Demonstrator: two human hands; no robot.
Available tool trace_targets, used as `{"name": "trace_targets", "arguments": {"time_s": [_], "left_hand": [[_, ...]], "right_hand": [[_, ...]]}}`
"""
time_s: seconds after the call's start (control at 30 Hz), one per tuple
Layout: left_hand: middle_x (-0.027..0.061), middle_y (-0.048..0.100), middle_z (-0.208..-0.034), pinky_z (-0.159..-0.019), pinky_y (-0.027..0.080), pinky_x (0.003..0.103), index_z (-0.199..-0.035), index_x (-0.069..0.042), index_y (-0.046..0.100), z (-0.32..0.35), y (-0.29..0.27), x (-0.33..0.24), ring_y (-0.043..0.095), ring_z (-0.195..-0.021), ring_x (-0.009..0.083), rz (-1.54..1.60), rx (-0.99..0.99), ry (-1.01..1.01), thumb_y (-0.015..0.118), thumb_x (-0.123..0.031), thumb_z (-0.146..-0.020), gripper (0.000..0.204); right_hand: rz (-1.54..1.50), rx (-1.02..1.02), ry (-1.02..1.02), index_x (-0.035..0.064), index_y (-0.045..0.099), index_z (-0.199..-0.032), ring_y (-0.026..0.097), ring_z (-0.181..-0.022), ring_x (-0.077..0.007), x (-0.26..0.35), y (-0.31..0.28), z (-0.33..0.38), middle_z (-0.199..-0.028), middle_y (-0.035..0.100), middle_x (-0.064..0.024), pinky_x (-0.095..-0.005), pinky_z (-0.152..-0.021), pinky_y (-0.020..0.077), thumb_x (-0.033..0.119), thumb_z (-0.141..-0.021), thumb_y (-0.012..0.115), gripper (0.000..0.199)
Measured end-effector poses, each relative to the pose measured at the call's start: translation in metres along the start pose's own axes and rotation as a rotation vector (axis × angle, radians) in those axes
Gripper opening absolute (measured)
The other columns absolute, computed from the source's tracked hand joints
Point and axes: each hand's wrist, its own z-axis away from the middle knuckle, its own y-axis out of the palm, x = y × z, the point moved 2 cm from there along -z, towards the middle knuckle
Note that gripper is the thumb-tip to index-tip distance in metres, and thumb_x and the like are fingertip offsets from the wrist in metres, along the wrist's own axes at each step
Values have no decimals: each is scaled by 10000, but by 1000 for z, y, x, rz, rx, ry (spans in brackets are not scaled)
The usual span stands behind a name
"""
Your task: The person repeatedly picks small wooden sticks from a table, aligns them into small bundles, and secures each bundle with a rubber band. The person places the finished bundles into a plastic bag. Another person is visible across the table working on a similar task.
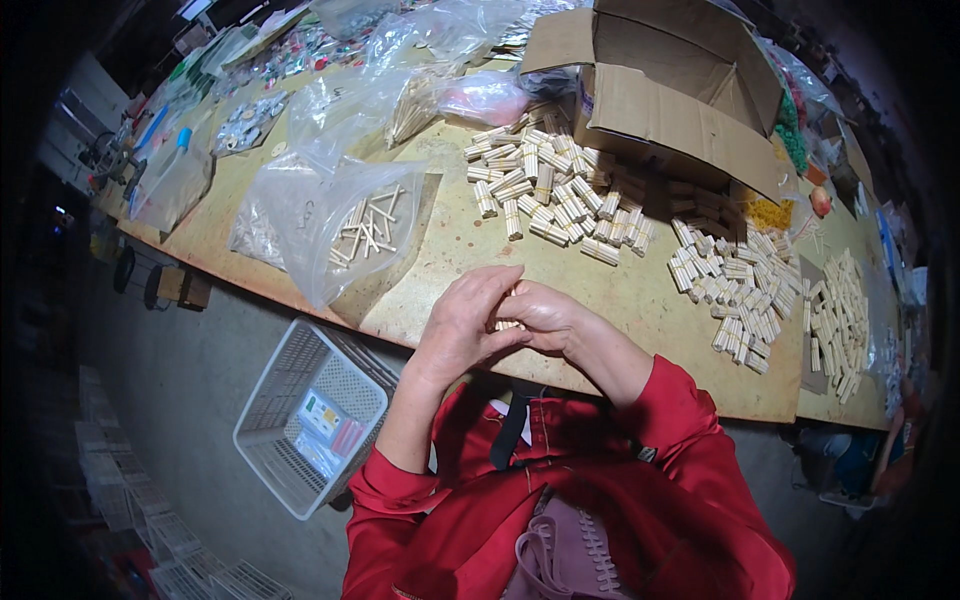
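Note:
My left hand point(462, 318) and my right hand point(550, 314) are cupped together over the near edge of the table. Between them is a bundle of short wooden sticks point(507, 324); only some pale stick ends show, the rest being covered by my fingers. Both hands are closed around it. Beyond them lies a heap of stick bundles point(541, 185), tied with yellowish bands. To the left, loose wooden sticks point(368, 232) spill in the mouth of a clear plastic bag point(307, 205). Another pile of bundles point(735, 285) lies to the right.
An open cardboard box point(670, 115) stands behind the heaps. More sticks point(838, 318) lie at the far right, near yellow pieces point(770, 214). Plastic bags point(440, 35) crowd the back. On the floor at left sits a grey plastic basket point(262, 440) with packets inside.

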Motion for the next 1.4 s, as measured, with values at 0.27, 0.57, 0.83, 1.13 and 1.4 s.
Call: {"name": "trace_targets", "arguments": {"time_s": [0.27,0.57,0.83,1.13,1.4], "left_hand": [[156,609,-1163,-861,523,384,-1243,-67,565,-2,3,-8,615,-1037,323,29,-26,50,806,-218,-696,616],[137,607,-1167,-854,531,385,-1208,-74,588,-6,12,7,615,-1037,315,-9,58,169,781,-259,-727,550],[142,616,-1149,-857,533,386,-1194,-40,583,-14,27,-4,621,-1029,319,81,59,178,792,-248,-720,559],[152,623,-1125,-855,534,381,-1194,-33,577,-23,18,5,625,-1026,320,-44,71,224,784,-203,-699,563],[150,590,-1222,-882,516,350,-1292,-4,527,-21,33,3,598,-1098,230,696,-312,-313,702,-70,-836,493]], "right_hand": [[-11,-30,37,30,617,-1004,640,-785,-171,-6,-8,0,-904,635,-87,-278,-611,545,-7,-879,538,152],[-9,-76,-31,44,607,-1011,628,-791,-165,-8,-5,13,-927,622,-77,-295,-639,541,19,-896,535,138],[-152,-41,-68,30,603,-1063,648,-870,-198,-21,-32,17,-983,634,-96,-308,-705,554,-15,-895,523,191],[-115,116,17,31,532,-1190,652,-1008,-231,-8,-26,31,-1113,623,-116,-373,-880,543,51,-917,514,274],[-68,59,-105,-17,494,-1188,686,-790,-199,7,-26,35,-975,631,-137,-267,-626,585,139,-1001,448,247]]}}
